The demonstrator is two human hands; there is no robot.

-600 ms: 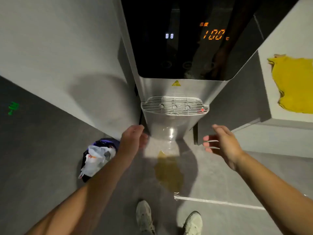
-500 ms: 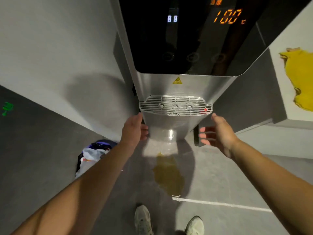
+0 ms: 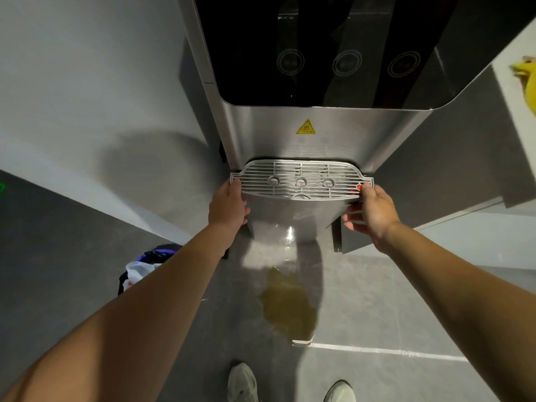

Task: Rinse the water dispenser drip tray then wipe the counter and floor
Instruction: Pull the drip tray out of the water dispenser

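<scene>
**Figure: Both grips on the ends of the drip tray**

My left grip [image 3: 229, 204] holds the left end of the drip tray [image 3: 290, 172]: the thumb lies on the top edge of the grille and the fingers curl underneath. My right grip [image 3: 374, 210] holds the right end the same way. Its thumb rests on the rim beside a small red mark, and its fingers are bent below the tray. Both grips are closed around the tray.

The tray lies level between my hands, its back edge against the brushed-steel front of the water dispenser [image 3: 319, 140]. Three round knobs stand in a row on its slotted grille. Above it a yellow warning sticker [image 3: 305, 127] is fixed to the steel, and higher up is a black glass panel [image 3: 319, 39] with three ring-shaped buttons.

Below the tray, a yellowish puddle [image 3: 287, 309] spreads over the grey floor [image 3: 391, 300] in front of the dispenser base, reaching toward my two pale shoes [image 3: 242, 381]. To my left, a dark bin [image 3: 139, 271] with a white bag stands against the wall. At the far right, a yellow cloth [image 3: 529, 82] lies on the white tabletop [image 3: 513, 126].
</scene>
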